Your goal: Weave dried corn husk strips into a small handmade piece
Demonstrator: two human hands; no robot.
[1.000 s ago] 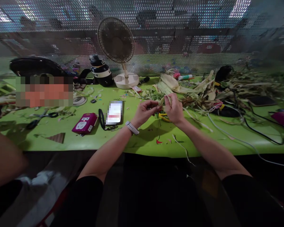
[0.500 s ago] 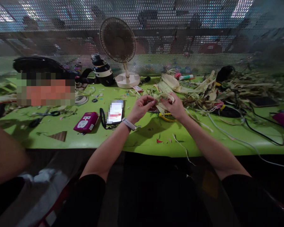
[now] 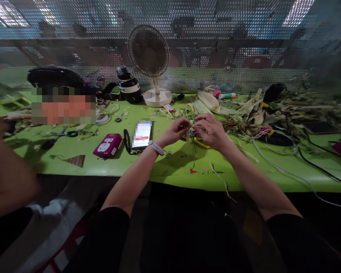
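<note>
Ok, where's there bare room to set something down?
The green table looks mostly bare along its front edge either side of the left forearm, between the purple box and red scrap. It's crowded beyond the right hand, with the leaf pile.

Here's my green table (image 3: 176,175), fan (image 3: 148,53) and bottle (image 3: 130,87) standing at the back, phone (image 3: 143,133) lying beside a purple socket (image 3: 108,145) nearer me. Scissors (image 3: 63,134) rest over on my left, husks (image 3: 235,110) sprawl across the right, and a white cable (image 3: 284,170) trails off the near edge.
</note>
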